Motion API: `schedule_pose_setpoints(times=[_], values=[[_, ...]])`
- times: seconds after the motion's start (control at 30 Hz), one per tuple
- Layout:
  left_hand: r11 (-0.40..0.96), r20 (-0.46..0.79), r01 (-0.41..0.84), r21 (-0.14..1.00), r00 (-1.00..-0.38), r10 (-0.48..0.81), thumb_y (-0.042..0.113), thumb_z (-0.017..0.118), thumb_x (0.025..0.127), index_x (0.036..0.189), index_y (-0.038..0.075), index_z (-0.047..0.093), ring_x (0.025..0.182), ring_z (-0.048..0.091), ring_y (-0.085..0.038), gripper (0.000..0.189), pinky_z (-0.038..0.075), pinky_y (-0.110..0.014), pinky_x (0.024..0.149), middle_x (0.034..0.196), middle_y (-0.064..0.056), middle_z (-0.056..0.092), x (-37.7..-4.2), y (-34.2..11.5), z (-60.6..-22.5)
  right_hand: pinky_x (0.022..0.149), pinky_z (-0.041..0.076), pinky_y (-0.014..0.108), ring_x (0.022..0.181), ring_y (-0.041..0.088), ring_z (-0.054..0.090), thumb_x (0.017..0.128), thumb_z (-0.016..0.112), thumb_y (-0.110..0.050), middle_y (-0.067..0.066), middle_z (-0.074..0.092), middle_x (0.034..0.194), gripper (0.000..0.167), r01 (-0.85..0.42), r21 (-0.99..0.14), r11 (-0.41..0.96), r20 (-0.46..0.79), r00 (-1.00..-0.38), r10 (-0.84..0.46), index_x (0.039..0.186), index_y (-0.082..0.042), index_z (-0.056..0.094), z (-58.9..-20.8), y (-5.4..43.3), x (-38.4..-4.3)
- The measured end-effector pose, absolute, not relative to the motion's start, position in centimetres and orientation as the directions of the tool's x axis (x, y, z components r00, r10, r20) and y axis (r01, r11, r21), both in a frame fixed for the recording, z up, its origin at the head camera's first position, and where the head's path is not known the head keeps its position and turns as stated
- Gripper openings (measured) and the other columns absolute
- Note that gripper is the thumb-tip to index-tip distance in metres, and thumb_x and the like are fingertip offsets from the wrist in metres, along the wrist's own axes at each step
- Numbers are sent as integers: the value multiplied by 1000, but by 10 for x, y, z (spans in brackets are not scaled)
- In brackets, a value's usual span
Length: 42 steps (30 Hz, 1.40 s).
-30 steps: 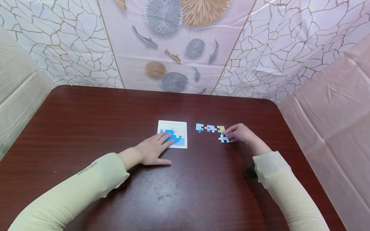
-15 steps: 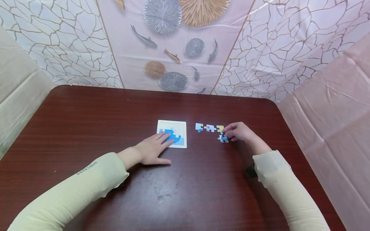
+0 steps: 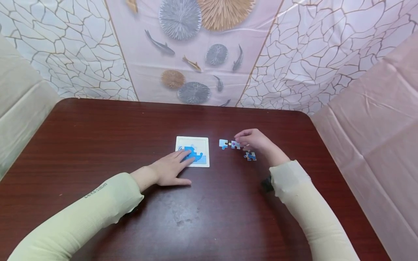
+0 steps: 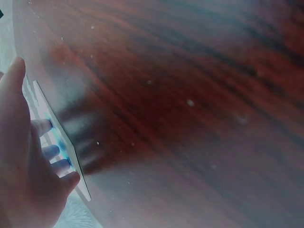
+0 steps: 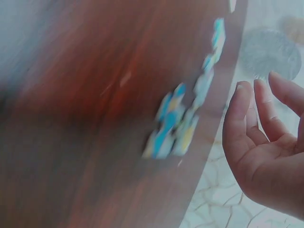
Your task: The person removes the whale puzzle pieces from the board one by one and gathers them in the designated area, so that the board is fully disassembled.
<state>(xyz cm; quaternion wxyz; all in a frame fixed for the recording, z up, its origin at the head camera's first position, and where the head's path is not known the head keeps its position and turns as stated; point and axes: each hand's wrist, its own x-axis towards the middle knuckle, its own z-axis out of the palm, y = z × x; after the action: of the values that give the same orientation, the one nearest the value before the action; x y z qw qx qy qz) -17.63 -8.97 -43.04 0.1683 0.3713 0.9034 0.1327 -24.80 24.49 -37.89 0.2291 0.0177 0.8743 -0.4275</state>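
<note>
Right hand (image 3: 254, 139), right of centre in the head view: fingers loosely bent, tips apart, nothing held, above the row of puzzle pieces (image 3: 235, 144). Judgement: pinch a single piece by its edges. Left hand (image 3: 169, 168), fingers spread, rests on puzzle board (image 3: 200, 143), mid-frame; light pressure should prevent sliding.

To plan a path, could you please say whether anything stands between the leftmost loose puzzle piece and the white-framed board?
Nothing visible stands between the leftmost piece and the board; the left hand covers the board's near-left corner.
</note>
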Motion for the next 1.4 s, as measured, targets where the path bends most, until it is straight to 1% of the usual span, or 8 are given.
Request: schedule_pose_setpoints(times=[0.03,0.17,0.27,0.4,0.6,0.83,1.07,1.4], values=[[688,-202,626,367,-668,716,49,66,111,171,-2,41,168,31,-54,82,31,-63,138,180,-31,32,-176,-90,-430,97,68,35,91,11,70,113,64,-10,13,79,114,40,225,-751,621,-413,-893,-176,146,14,64,-378,240,-250],[683,-188,630,369,-669,719,49,67,110,171,-2,41,168,31,-55,83,32,-64,137,180,-31,33,-176,-92,-431,84,65,24,82,6,68,113,64,-9,3,78,98,40,227,-790,570,-406,-890,-207,144,15,64,-375,221,-256],[683,-188,627,375,-670,719,49,67,110,171,-2,41,168,29,-56,84,32,-64,137,180,-31,32,-175,-92,-431,79,63,21,80,6,67,112,63,-9,3,77,97,39,234,-804,547,-407,-887,-219,143,15,64,-376,205,-259],[679,-190,621,392,-668,720,50,67,109,172,-2,40,169,27,-56,86,31,-65,138,180,-31,31,-174,-92,-431,78,62,21,84,9,68,112,63,-10,11,79,105,39,250,-805,537,-423,-878,-224,143,14,66,-381,185,-258],[668,-177,629,397,-662,728,52,67,109,171,-2,40,169,27,-56,87,29,-65,138,181,-31,32,-170,-94,-432,87,68,28,92,15,73,113,64,-14,22,78,120,38,278,-793,542,-451,-866,-216,143,10,68,-389,158,-256],[652,-169,644,401,-648,743,52,67,109,172,-3,39,170,23,-56,88,26,-68,138,182,-32,28,-165,-104,-430,99,68,36,99,21,76,113,62,-15,26,77,130,40,272,-802,532,-449,-862,-236,143,9,69,-393,143,-254],[670,-215,628,397,-646,733,55,66,109,173,-4,35,172,21,-54,92,22,-71,138,184,-32,23,-160,-112,-429,105,67,41,98,22,75,113,61,-16,26,77,129,40,264,-816,515,-445,-855,-267,143,10,69,-399,135,-252],[680,-228,626,381,-649,725,55,66,108,172,-4,37,171,25,-52,91,23,-70,139,182,-32,27,-160,-111,-430,114,63,43,131,40,75,115,60,-18,29,75,141,40,285,-791,542,-476,-843,-250,144,8,69,-406,121,-248]])
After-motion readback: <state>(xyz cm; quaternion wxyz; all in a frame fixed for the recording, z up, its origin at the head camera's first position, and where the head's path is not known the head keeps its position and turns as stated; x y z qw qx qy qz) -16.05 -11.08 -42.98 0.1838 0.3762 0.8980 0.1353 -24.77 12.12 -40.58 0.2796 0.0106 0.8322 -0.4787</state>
